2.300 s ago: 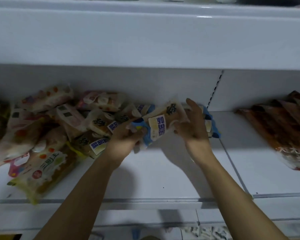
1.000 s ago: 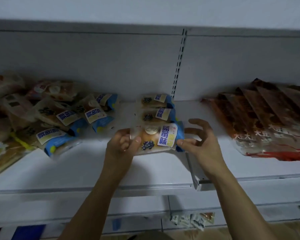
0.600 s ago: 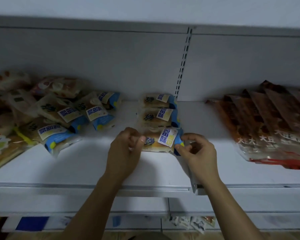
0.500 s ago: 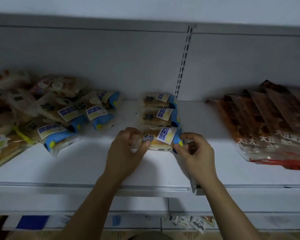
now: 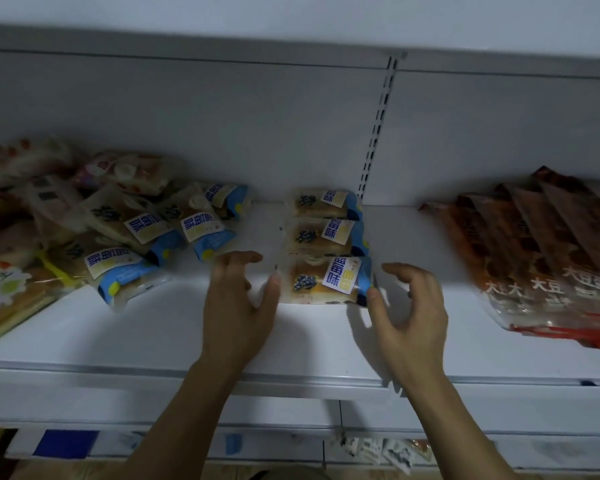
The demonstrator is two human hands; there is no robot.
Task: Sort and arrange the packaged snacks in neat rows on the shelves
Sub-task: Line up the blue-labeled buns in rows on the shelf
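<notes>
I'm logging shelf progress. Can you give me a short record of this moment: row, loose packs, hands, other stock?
row: three blue-label packs in a line front to back, mid shelf
front pack: lying flat
left hand: open, thumb touching front pack
right hand: open, thumb at pack's right end
loose packs: jumbled, left
brown bags: overlapping, right

Both hands raised side by side, forearms reaching up from below.
Left hand (image 5: 238, 303) loosely spread, thumb angled right, fingers gently bent, holding nothing. Right hand (image 5: 409, 308) likewise relaxed, thumb pointing left, fingers arched, palms turned toward each other.
</notes>
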